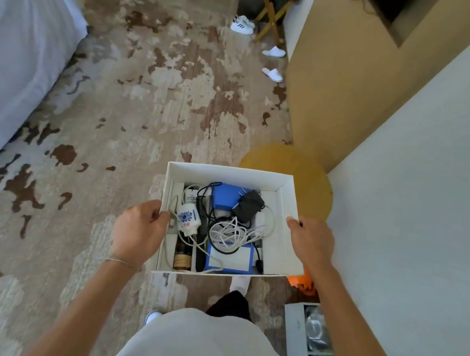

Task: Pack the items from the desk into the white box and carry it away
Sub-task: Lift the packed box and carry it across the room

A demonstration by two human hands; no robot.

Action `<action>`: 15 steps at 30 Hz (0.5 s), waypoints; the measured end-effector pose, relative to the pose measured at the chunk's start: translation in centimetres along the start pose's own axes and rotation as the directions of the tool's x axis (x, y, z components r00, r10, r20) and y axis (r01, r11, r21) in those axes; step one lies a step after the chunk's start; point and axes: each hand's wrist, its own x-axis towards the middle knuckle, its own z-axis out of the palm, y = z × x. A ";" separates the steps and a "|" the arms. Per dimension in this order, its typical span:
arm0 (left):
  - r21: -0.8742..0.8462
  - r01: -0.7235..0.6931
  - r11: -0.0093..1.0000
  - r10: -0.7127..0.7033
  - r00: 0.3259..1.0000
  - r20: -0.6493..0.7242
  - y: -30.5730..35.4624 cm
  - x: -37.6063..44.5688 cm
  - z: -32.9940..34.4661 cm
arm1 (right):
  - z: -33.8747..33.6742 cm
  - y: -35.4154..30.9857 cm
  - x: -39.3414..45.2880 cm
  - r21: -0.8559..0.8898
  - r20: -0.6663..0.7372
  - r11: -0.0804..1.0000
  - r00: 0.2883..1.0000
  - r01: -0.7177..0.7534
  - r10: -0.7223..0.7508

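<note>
Head view shows the white box, filled with cables and small items, held above the patterned carpet, the left hand gripping its left wall and the right hand gripping its right wall.

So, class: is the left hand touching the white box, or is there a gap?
Touching. The head view shows the left hand gripping the white box at its left wall, thumb hooked over the rim.
</note>
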 end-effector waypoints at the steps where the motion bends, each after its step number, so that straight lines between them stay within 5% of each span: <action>1: 0.025 -0.013 1.000 0.012 1.000 0.014 1.0 0.7 1.0 | -0.3 1.1 1.1 0.015 -0.003 1.000 1.000 -0.004 0.005; 15: 0.197 0.020 0.980 -0.056 0.982 0.179 10.4 8.5 15.5 | -0.5 13.5 15.9 0.019 0.032 0.999 0.999 -0.027 0.027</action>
